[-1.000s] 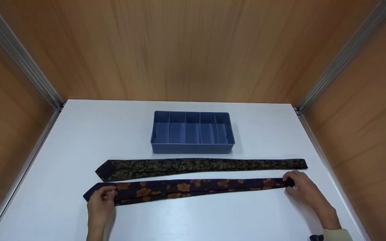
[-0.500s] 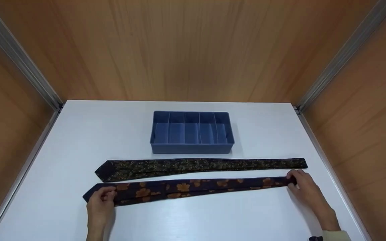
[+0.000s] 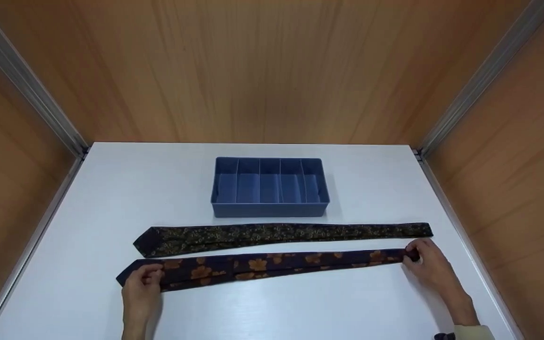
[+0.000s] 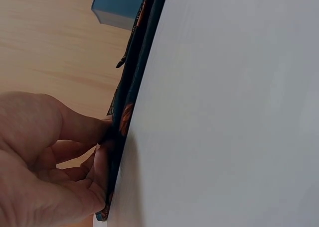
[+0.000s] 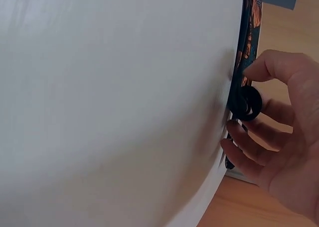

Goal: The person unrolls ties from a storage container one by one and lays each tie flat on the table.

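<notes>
A dark navy necktie with orange flowers [image 3: 279, 265] lies stretched across the white table, underside up, its wide pointed end at left. My left hand [image 3: 140, 290] pinches the lower edge near that end; in the left wrist view its thumb and fingers [image 4: 102, 167] close on the fabric. At the narrow end, my right hand [image 3: 430, 267] holds the tip between thumb and fingers. The right wrist view shows that tip curled into a small dark roll [image 5: 257, 101]. Just beyond lies a second necktie [image 3: 272, 232], black with a fine gold pattern, also flat with its wide end left.
A blue box [image 3: 269, 210] with several narrow compartments stands behind the ties, near the middle of the white table [image 3: 253, 311]. Wood panels [image 3: 262, 71] with metal corner rails [image 3: 489, 71] enclose the back and both sides.
My right hand has shifted slightly right and away from me, with the flowered necktie's narrow end moving a little along. My left hand stays put.
</notes>
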Available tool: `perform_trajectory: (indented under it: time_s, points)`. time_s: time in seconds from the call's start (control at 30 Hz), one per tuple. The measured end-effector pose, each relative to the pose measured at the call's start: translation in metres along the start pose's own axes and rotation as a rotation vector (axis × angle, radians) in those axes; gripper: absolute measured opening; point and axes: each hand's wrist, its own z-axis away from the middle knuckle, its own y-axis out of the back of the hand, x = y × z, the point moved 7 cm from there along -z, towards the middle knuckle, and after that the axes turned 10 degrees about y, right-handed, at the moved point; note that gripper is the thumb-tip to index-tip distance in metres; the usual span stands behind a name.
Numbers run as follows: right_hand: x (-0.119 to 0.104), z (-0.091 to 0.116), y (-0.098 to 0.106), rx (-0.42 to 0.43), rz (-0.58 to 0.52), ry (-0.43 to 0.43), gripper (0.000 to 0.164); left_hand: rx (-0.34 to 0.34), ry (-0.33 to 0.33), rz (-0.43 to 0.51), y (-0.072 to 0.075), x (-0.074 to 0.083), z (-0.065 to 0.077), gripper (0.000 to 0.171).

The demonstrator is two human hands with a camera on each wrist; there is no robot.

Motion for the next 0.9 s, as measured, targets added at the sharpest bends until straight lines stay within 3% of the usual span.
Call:
perform_trajectory:
  time_s: [0.37,0.63,0.9]
  points:
    - [0.000,0.002,0.008,0.131,0.015,-0.014,0.024,0.000,-0.012,0.000,0.000,0.001,0.002,0.016]
    - [-0.003,0.003,0.007,0.135,0.103,0.067,0.023,0.003,-0.020,0.005,-0.001,0.003,0.003,0.016]
    - [0.009,0.007,0.010,0.132,0.078,-0.012,0.017,-0.022,0.001,0.012,-0.001,0.002,0.002,0.016]
